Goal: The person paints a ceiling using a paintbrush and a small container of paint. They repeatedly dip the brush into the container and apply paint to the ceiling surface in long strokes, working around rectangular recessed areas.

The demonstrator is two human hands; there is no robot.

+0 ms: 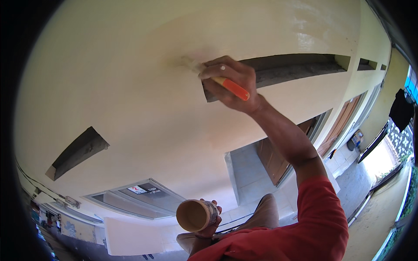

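My right hand [230, 82] is raised against a cream wall [143, 65] and grips a paintbrush with an orange handle [235, 88]. Its bristles [191, 63] press on the wall just left of a dark slot-shaped vent opening [296, 68]. My left hand [208, 222] is low in the picture and holds a small cup [194, 215] tilted on its side, with beige paint showing inside. My right arm wears a red sleeve [322, 209].
Another dark vent slot [78, 151] lies at the left. Below are a window frame [139, 198], brown wooden doors [278, 152] and a tiled walkway [344, 161]. A dark cloth [401, 108] hangs at the far right.
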